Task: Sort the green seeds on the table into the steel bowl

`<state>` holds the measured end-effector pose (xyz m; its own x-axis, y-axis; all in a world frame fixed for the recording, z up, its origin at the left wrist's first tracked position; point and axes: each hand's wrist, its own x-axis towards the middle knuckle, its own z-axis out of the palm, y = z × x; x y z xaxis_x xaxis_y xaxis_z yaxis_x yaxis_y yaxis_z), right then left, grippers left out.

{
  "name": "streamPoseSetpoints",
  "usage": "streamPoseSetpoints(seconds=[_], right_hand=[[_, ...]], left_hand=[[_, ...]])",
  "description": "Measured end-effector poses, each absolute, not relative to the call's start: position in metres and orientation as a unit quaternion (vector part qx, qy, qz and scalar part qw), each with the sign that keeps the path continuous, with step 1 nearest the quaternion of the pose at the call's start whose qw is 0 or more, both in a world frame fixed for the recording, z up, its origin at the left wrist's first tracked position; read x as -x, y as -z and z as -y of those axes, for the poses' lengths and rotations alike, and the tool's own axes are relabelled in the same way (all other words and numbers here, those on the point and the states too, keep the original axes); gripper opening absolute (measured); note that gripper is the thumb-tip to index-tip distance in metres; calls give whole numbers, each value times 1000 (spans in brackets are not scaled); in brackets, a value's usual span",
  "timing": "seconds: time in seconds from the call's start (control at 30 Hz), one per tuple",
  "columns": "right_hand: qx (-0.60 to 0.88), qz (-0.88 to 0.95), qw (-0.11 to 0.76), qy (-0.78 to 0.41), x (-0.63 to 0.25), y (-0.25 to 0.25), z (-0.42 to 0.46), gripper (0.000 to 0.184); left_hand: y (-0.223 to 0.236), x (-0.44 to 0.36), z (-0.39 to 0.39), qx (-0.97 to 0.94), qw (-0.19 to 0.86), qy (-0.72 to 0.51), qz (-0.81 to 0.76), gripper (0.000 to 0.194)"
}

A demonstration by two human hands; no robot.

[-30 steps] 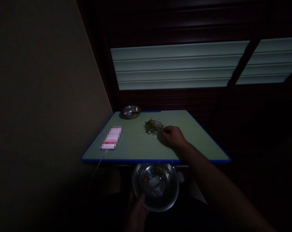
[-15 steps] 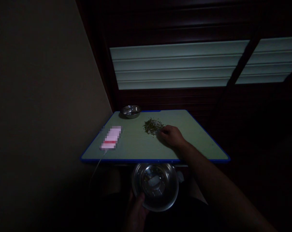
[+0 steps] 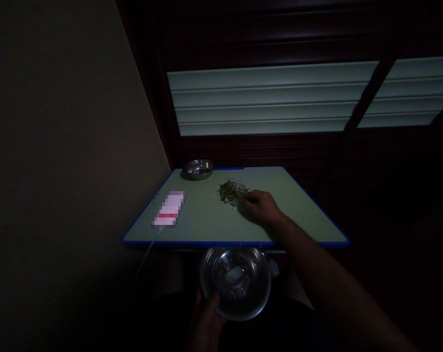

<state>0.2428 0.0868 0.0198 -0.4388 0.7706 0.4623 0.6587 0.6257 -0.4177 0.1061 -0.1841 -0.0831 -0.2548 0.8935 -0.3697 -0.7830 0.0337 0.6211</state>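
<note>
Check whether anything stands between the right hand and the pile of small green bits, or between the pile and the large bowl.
Nothing visible stands between the right hand and the pile; the hand is at its right edge. Between the pile and the large bowl, held in the left hand, runs the table's near blue edge.

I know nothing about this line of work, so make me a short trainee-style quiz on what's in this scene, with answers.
1. Which hand holds the large metal bowl?
2. True or false: the small metal bowl stands near the far edge of the table.
3. Which is closest to the right hand?
A) the small metal bowl
B) the loose greenish pile
C) the blurred pink item

Key:
1. The left hand
2. True
3. B
</note>
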Motion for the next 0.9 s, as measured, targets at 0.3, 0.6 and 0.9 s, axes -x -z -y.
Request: streamPoseSetpoints(seconds=[0.3,0.6,0.9], right_hand=[[413,843,326,-111,-242,-19,-86,17],[423,831,336,-135,-241,-19,-86,17],[412,841,329,-120,-240,-18,-86,16]], left_hand=[[85,-105,183,-61,610,-693,-378,75],[80,-105,183,-76,614,-684,-387,73],[79,-106,183,-70,609,-690,-385,73]])
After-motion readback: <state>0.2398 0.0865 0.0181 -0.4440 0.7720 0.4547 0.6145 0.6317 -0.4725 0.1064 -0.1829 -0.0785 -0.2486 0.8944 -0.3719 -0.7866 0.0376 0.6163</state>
